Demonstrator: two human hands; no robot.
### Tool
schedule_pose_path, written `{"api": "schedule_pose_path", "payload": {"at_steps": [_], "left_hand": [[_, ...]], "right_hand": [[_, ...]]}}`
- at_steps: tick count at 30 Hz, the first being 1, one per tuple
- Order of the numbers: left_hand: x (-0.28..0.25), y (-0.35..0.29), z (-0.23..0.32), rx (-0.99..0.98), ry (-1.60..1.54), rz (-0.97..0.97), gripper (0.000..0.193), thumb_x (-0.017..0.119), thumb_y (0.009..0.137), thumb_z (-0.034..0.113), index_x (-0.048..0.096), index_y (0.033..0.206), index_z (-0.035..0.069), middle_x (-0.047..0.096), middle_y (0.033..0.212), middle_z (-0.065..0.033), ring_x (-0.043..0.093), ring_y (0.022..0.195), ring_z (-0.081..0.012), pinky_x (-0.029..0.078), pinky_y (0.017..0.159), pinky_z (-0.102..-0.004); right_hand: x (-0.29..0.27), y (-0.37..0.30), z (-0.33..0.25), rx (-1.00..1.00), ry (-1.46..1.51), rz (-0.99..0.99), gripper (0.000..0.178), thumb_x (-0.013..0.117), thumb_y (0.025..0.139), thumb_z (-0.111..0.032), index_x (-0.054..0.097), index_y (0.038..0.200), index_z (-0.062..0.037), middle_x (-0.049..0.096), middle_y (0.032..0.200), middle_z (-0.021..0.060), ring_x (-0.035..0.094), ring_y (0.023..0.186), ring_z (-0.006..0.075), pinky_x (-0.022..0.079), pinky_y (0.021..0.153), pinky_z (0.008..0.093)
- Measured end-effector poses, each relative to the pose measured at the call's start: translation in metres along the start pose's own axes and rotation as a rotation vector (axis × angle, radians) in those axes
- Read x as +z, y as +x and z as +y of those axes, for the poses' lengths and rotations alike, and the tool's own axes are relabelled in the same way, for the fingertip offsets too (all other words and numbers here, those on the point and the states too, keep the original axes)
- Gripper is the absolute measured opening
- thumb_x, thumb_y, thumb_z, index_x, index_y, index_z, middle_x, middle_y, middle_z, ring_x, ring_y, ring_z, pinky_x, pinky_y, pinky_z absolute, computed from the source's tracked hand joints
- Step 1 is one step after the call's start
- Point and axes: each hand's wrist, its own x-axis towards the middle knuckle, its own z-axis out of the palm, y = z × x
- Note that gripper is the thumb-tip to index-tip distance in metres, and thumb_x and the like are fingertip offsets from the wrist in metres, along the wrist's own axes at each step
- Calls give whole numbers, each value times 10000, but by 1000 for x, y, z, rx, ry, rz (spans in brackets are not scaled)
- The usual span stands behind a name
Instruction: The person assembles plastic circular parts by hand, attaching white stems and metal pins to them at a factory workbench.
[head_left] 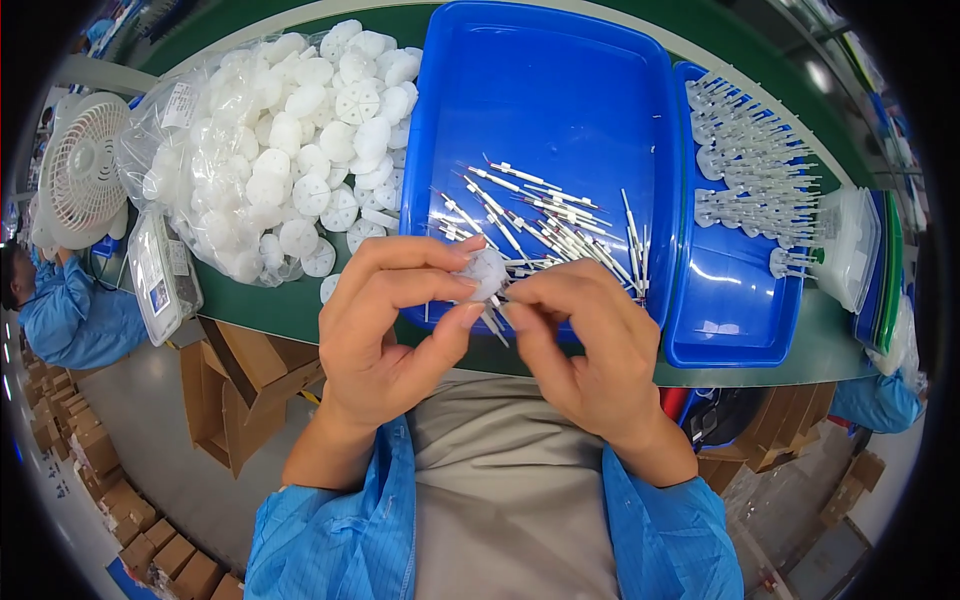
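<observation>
Between the fingertips of my left hand (390, 325) is a small translucent white plastic disc (487, 273), held above the near edge of a large blue tray (540, 75). My right hand (590, 340) is closed beside it, thumb and forefinger pinching a thin white stick (494, 322) at the disc's lower edge. How stick and disc join is hidden by my fingers. Many similar thin white sticks with dark red tips (560, 215) lie loose in the tray just beyond my hands.
A clear bag spilling white discs (290, 150) lies left of the tray. To the right, a smaller blue tray (735, 300) carries rows of clear plastic pieces (750, 150). A white fan (85, 170) stands far left, near a person in blue (80, 310). Cardboard boxes (235, 390) sit below the table.
</observation>
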Motion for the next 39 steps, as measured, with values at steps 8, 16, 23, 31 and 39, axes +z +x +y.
{"api": "schedule_pose_path", "payload": {"at_steps": [8, 16, 23, 31, 39], "left_hand": [[17, -3, 25, -426, -319, 46, 366, 775, 996, -115, 639, 1331, -64, 737, 1212, -194, 772, 1115, -179, 652, 927, -281], [-46, 30, -23, -51, 953, 65, 432, 823, 1023, 155, 743, 1434, 47, 690, 1483, -178, 605, 1427, -407, 462, 1212, -508], [-48, 31, -21, -98, 796, -13, 290, 879, 971, 97, 819, 1252, 59, 706, 1393, -137, 643, 1263, -334, 519, 1091, -421], [-62, 18, -24, -29, 821, -149, 144, 841, 995, 53, 797, 1127, 15, 754, 1207, -126, 674, 1294, -328, 508, 1117, -411], [-49, 9, -19, -211, 463, 95, 105, 705, 1144, 64, 730, 1141, -38, 775, 1098, -80, 752, 1006, -178, 559, 831, -291]], "right_hand": [[-22, 2, 18, -155, -220, -152, 395, 789, 900, -55, 787, 1292, -104, 717, 1032, 68, 731, 857, 280, 578, 730, 384], [-131, -29, 43, 450, -547, 365, 400, 895, 960, -107, 756, 1331, -52, 798, 1003, 59, 661, 771, 120, 527, 687, 298], [-180, -52, 76, 486, -643, 537, 430, 876, 981, -52, 717, 1369, 40, 750, 949, 36, 606, 750, 81, 495, 675, 273], [-95, -2, 24, -89, -452, -245, 354, 890, 849, -30, 796, 1190, -42, 734, 1029, 94, 679, 889, 266, 545, 758, 373], [-40, -5, 29, 29, -346, -272, 135, 788, 946, -59, 694, 1042, -48, 649, 1024, 108, 710, 972, 337, 597, 822, 463]]}}
